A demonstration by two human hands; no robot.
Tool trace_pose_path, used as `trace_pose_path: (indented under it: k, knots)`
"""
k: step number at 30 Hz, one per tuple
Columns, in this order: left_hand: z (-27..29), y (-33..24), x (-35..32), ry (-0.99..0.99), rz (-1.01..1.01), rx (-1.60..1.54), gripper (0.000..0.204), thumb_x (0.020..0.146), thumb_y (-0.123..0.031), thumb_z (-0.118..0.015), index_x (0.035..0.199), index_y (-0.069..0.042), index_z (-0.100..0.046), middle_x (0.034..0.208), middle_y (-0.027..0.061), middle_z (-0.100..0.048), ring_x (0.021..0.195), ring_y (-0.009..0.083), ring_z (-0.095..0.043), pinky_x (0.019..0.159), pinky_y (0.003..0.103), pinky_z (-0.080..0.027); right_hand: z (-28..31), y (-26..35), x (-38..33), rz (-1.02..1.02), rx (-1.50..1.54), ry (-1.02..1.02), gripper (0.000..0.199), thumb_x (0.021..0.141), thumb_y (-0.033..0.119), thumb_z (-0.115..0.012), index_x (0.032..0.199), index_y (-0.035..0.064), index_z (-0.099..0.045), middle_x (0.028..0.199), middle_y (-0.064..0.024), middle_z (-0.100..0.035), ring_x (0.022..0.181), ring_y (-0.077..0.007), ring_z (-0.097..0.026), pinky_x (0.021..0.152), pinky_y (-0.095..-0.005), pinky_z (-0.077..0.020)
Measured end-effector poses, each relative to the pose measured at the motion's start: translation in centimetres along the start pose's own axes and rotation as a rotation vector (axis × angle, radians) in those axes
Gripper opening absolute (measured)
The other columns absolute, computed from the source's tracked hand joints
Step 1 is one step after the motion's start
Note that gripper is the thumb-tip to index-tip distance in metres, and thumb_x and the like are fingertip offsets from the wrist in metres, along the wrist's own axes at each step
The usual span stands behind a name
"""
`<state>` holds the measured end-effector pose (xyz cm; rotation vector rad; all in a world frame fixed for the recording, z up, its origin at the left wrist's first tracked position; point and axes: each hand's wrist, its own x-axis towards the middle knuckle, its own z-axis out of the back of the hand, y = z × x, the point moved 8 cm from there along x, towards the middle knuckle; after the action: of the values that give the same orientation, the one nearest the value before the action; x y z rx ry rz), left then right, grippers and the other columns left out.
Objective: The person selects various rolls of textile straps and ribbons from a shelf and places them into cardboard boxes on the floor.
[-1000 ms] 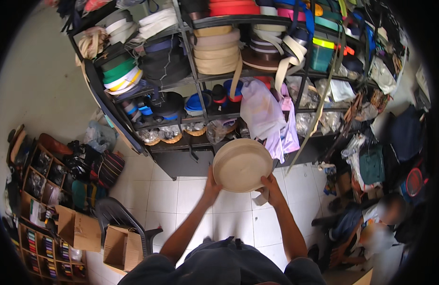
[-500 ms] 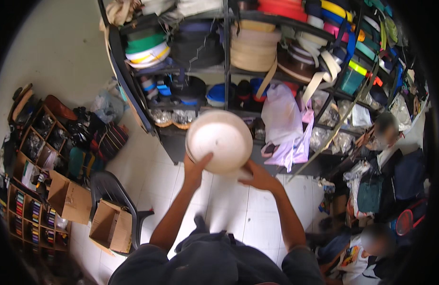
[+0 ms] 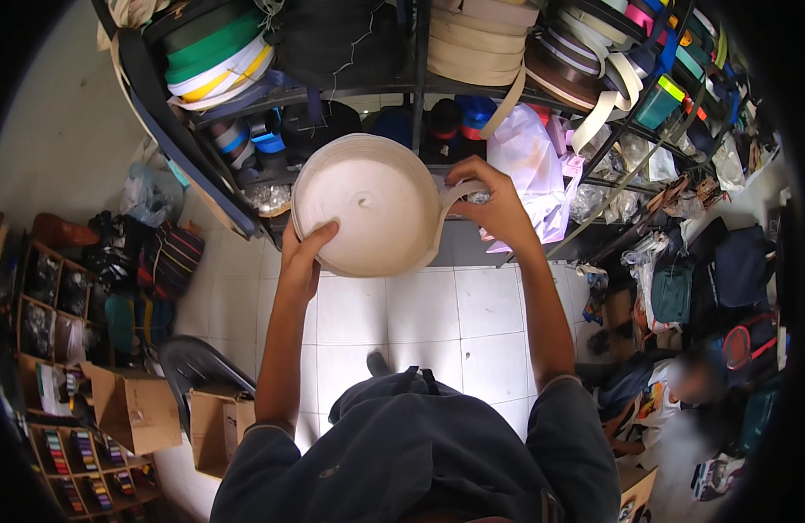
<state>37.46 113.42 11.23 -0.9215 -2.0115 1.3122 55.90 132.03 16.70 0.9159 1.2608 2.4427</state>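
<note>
A wide roll of off-white webbing tape [image 3: 368,209] is held up in front of the shelves, its flat coiled face turned toward me. My left hand [image 3: 303,257] grips its lower left edge, thumb lying on the face. At the right side, my right hand [image 3: 494,205] pinches the loose end of the tape [image 3: 446,209] between thumb and fingers. A short length of that end stands away from the coil. Some of the fingers behind the roll are hidden.
Black shelving [image 3: 417,78] with stacked tape rolls stands ahead. A pale purple plastic bag [image 3: 529,174] hangs at its right. Cardboard boxes [image 3: 141,405] and a black chair [image 3: 198,370] are at left. Another person [image 3: 681,410] is at lower right, near hanging bags [image 3: 673,296].
The roll has come closer and a little left. My right hand has left the roll's lower edge and now holds its loose end. The shelves sit higher in view.
</note>
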Motion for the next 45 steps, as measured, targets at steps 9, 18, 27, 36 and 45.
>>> trace_pose_path:
  k: [9, 18, 27, 36, 45]
  knots:
    - [4.3, -3.2, 5.8, 0.045, -0.042, 0.024, 0.060, 0.077, -0.012, -0.069, 0.129, 0.002, -0.042, 0.116, 0.0173, -0.057, 0.107, 0.0255, -0.057, 0.094, 0.037, -0.045, -6.1, -0.7, 4.6, -0.176, 0.669, 0.029, 0.061, 0.080, 0.006, -0.071, 0.132, 0.0077, -0.038, 0.126, -0.0137, -0.050, 0.106, -0.0212, -0.057, 0.089, -0.0340, -0.0487]
    - [5.6, -2.3, 8.4, -0.155, -0.083, -0.148, 0.061, 0.080, -0.012, -0.068, 0.132, 0.001, -0.039, 0.125, 0.0175, -0.052, 0.117, 0.0256, -0.050, 0.100, 0.038, -0.040, -5.9, -0.3, 5.7, 0.168, 0.258, -0.611, 0.012, 0.086, -0.002, -0.061, 0.098, -0.0005, -0.058, 0.107, -0.0092, -0.054, 0.086, -0.0141, -0.060, 0.070, -0.0263, -0.0534]
    - [5.5, -2.4, 9.0, -0.233, -0.177, -0.088, 0.065, 0.080, -0.009, -0.068, 0.136, 0.002, -0.034, 0.129, 0.0180, -0.049, 0.118, 0.0255, -0.050, 0.100, 0.037, -0.039, -6.1, -1.2, 8.1, 0.036, 0.247, -0.508, 0.010, 0.088, 0.005, -0.061, 0.093, -0.0036, -0.062, 0.084, -0.0086, -0.066, 0.072, -0.0118, -0.065, 0.056, -0.0231, -0.0527]
    - [4.2, -3.3, 9.6, -0.249, -0.275, -0.003, 0.068, 0.079, -0.008, -0.068, 0.137, 0.002, -0.033, 0.129, 0.0177, -0.048, 0.120, 0.0253, -0.048, 0.101, 0.037, -0.038, -5.9, -4.4, 10.9, -0.121, 0.322, -0.418, 0.014, 0.093, 0.012, -0.056, 0.093, -0.0015, -0.060, 0.077, -0.0045, -0.064, 0.069, -0.0053, -0.056, 0.058, -0.0219, -0.0451]
    - [-0.3, -9.4, 11.7, -0.152, -0.422, -0.026, 0.065, 0.090, -0.026, -0.058, 0.142, -0.002, -0.027, 0.138, 0.0164, -0.041, 0.128, 0.0271, -0.042, 0.104, 0.040, -0.037, -5.9, 3.0, 13.1, 0.208, 0.607, -0.114, 0.105, 0.068, 0.011, -0.083, 0.146, 0.0088, -0.013, 0.144, -0.0147, -0.032, 0.128, -0.0250, -0.040, 0.106, -0.0388, -0.0367]
